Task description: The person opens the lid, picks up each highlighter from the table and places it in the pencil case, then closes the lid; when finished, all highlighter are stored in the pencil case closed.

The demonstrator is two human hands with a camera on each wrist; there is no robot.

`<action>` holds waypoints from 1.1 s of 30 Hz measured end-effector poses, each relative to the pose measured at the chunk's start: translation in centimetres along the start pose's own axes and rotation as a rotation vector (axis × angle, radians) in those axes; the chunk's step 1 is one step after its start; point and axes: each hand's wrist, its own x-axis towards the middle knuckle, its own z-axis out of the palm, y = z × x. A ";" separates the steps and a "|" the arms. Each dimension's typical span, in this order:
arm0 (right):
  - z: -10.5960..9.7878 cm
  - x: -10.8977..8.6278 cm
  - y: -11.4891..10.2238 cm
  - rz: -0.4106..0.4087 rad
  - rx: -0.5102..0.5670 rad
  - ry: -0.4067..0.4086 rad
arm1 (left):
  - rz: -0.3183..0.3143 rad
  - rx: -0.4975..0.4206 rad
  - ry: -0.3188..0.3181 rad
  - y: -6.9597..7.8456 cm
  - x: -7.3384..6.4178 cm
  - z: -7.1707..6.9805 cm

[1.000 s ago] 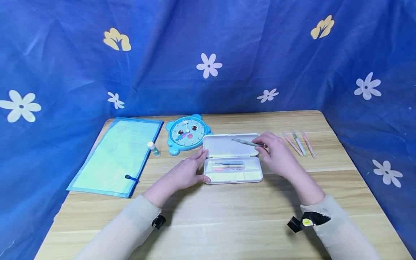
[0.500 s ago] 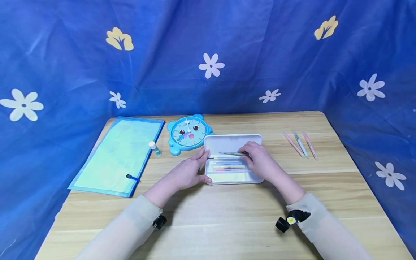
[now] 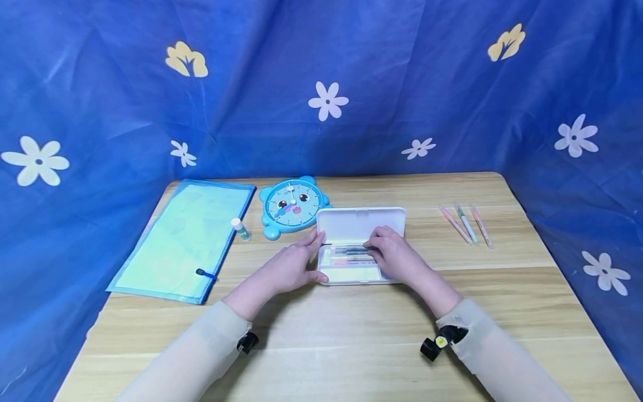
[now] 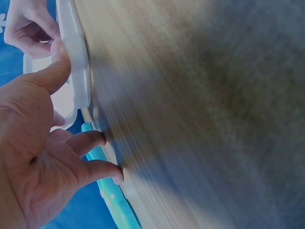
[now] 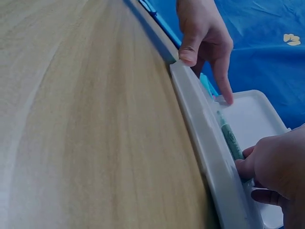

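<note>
- Shifted leftward and lower over the past half second: the right hand (image 3: 394,257) and the green pen (image 5: 230,140) it carries. Formerly level with the foot of the raised lid (image 3: 341,224), the pen now lies within the rear compartment of the white pencil case (image 3: 350,273). The left hand (image 3: 291,267) keeps its place.
- Governing relation: the pen extends leftward from the right fingertips, its long axis running side to side, nearly parallel to the hinge and long walls of the case, just behind the stored pens (image 3: 351,259). The right hand is the nearer, being in contact; the left lies beyond the pen's far end.
- Right hand, pose: forearm slanting inward from the near right, back of the hand upward over the right part of the tray. Thumb and fingers pinch the pen near its right end. Whether it touches the compartment floor cannot be told.
- Left hand, pose: at the case's left end, thumb on the front corner, forefinger against the lid's left edge. Its digits are spread and clench nothing; it appears to steady the case.
- Surroundings: three loose pens (image 3: 467,224) to the right, well apart from the case; toy clock (image 3: 296,205) behind and left; glue stick (image 3: 241,229) beside the blue-edged folder (image 3: 176,245).
</note>
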 end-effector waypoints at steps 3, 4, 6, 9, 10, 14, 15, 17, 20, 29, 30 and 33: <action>0.2 -0.1 0.1 -0.016 -0.028 0.005 | -0.002 0.002 -0.002 0.0 0.1 0.0; 0.2 -0.1 0.1 -0.025 -0.037 0.006 | -0.004 0.002 -0.004 -0.1 0.1 0.1; 0.3 -0.1 0.2 -0.042 -0.054 0.006 | -0.010 0.003 -0.011 -0.1 0.1 0.1; 0.4 -0.2 0.3 -0.059 -0.073 0.000 | -0.017 0.004 -0.015 -0.1 0.1 0.0; 0.4 -0.2 0.3 -0.061 -0.078 -0.003 | -0.015 0.005 -0.014 -0.1 0.1 0.0; 0.5 -0.2 0.3 -0.057 -0.083 0.007 | -0.018 0.008 -0.013 -0.1 0.1 0.0; 0.5 -0.1 0.3 -0.053 -0.080 0.014 | -0.017 0.008 -0.012 -0.1 0.1 0.0; 0.5 -0.1 0.3 -0.049 -0.076 0.029 | -0.012 0.005 -0.012 -0.1 0.1 0.0; 0.4 -0.1 0.3 -0.051 -0.068 0.040 | -0.005 0.001 -0.010 0.0 0.0 0.0; 0.3 -0.1 0.1 -0.028 -0.072 -0.001 | -0.007 0.001 -0.008 0.1 0.1 -0.1; 0.4 -0.1 0.1 -0.024 -0.073 -0.005 | -0.010 0.001 -0.009 0.1 0.0 -0.1; 0.4 -0.1 0.0 -0.015 -0.072 -0.014 | -0.014 0.003 -0.010 0.1 0.0 -0.1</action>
